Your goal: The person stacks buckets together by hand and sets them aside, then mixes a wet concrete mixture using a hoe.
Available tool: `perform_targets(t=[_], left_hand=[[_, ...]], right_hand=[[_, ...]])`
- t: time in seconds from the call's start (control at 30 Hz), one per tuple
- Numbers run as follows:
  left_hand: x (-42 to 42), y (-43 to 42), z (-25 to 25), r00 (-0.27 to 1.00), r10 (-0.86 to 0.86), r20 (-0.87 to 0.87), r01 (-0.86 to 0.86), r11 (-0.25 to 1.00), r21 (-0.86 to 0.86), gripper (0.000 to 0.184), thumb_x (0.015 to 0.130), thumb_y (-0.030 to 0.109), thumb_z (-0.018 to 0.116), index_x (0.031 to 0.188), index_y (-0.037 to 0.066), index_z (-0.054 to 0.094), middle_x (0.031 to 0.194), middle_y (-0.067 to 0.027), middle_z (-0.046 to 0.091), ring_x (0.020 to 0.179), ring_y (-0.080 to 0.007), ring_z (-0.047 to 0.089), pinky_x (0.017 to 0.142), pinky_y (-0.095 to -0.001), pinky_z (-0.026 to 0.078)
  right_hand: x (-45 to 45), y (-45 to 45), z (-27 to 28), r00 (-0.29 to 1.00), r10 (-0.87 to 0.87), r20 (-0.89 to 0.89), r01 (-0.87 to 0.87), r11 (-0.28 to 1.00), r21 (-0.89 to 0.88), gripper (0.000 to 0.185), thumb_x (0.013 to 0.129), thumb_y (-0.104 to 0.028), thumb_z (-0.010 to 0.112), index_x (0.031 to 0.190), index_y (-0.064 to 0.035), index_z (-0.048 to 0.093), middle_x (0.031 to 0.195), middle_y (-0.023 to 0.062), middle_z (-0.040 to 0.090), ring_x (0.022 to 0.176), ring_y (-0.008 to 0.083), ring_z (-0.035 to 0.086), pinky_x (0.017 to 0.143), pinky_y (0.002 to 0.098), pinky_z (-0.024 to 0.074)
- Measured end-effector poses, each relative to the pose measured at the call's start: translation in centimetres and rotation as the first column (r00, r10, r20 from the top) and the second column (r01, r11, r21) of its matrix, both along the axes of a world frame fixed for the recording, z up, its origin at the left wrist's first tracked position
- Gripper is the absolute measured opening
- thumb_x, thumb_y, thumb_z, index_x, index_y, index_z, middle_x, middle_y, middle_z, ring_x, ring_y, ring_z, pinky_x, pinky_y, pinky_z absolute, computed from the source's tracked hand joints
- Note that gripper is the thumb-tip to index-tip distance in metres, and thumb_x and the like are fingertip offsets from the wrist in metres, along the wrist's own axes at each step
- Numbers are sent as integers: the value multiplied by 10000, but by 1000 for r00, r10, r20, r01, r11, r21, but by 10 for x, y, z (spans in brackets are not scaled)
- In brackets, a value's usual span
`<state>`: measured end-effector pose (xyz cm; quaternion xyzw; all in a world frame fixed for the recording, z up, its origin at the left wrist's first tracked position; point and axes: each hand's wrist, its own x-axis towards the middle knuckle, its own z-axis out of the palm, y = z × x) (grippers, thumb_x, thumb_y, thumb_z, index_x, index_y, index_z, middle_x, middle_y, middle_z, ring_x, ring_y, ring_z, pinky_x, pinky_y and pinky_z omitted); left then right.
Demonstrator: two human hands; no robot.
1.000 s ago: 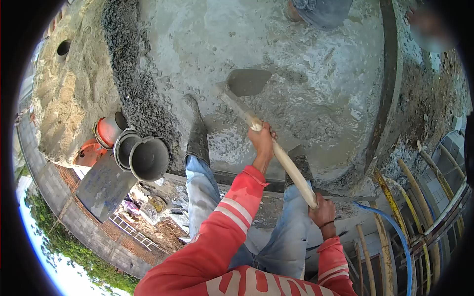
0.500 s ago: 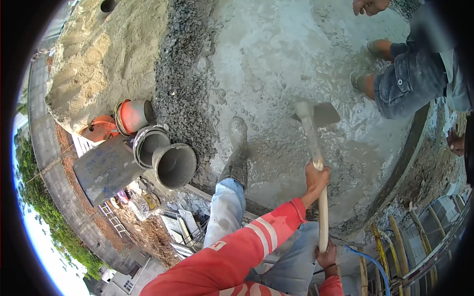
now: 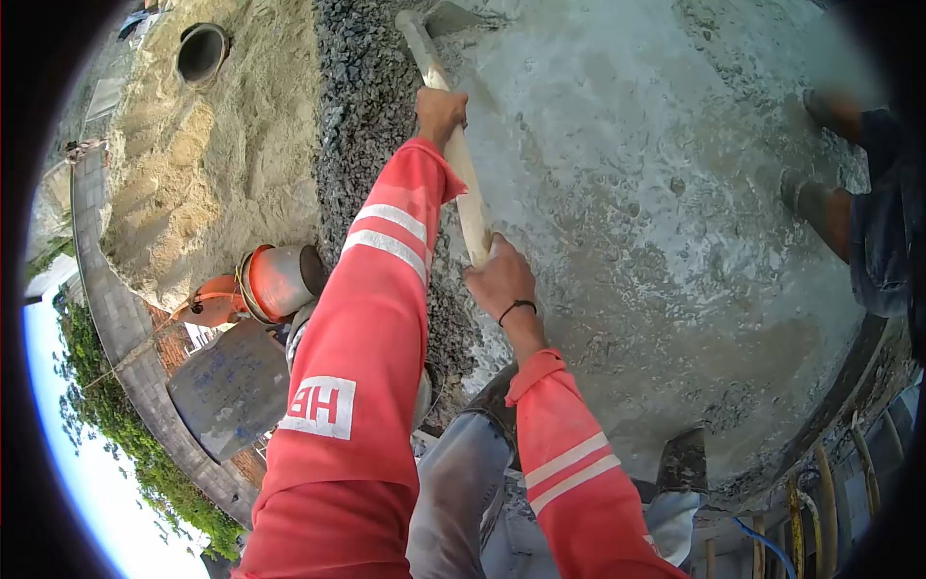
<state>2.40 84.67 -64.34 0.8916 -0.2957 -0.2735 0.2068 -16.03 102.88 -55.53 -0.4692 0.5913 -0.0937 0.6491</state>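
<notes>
My left hand (image 3: 442, 114) is closed around the wooden handle of a hoe (image 3: 473, 207), fairly near its head. Lower down, my right hand (image 3: 503, 275), with a dark band at the wrist, grips the handle's near end. The hoe's blade (image 3: 455, 19) lies at the top of the view, where wet grey cement mix (image 3: 617, 193) meets a strip of dark gravel (image 3: 349, 96). Mix hides part of the blade. Both my arms reach forward in red sleeves with pale stripes.
A sand heap (image 3: 222, 164) with a dark bucket (image 3: 203, 53) on it rises at left. Nearer are an orange-and-grey bucket (image 3: 280, 280) and a stained drum (image 3: 231, 386). Another person's boots (image 3: 815, 201) stand in the mix at right. Poles (image 3: 828, 502) lie lower right.
Both my hands and the hoe have moved forward and left, from the middle of the mix to the gravel edge. My right leg has stepped forward onto the mix's near edge.
</notes>
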Motion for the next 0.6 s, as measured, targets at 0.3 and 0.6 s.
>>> perform_targets(t=[0.3, 0.6], left_hand=[[-31, 16, 6, 998, -48, 31, 40, 972, 232, 198, 715, 125, 688, 681, -60, 626, 591, -142, 649, 510, -256, 666, 520, -360, 557], [-138, 155, 46, 977, 163, -137, -94, 906, 413, 597, 680, 186, 734, 1146, -98, 493, 1123, -308, 610, 1019, -435, 640, 865, -429, 556]], right_hand=[[-40, 29, 51, 999, 33, -7, -32, 998, 55, 496, 705, -205, 745, 1099, 40, 569, 965, 279, 663, 948, 437, 634, 821, 485, 500], [-146, 114, 133, 939, 259, -227, -227, 961, 158, 499, 694, -205, 749, 1095, 24, 558, 950, 270, 666, 937, 451, 634, 836, 494, 503]])
